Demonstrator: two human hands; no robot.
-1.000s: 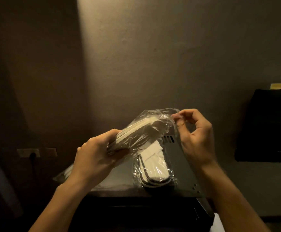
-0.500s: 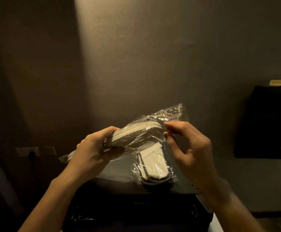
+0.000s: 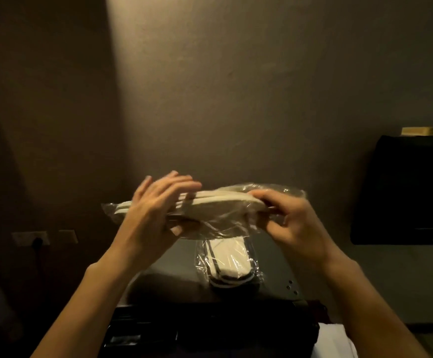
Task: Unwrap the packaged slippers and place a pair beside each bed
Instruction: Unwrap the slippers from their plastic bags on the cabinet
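Note:
I hold a pair of white slippers in clear plastic wrap level in front of me, above a dark box. My right hand pinches the right end of the pack. My left hand is blurred, its fingers stretched straight over the left part of the pack and its thumb underneath. A second wrapped pair of white slippers with dark edging lies on the dark box top, directly below the held pack.
A black screen hangs on the wall at the right. Wall sockets with a plug sit low on the left. A white fabric corner shows at the bottom right. The room is dim.
The held pack has swung from tilted to level. My left fingers have straightened over its top, and my right hand has closed on its right end.

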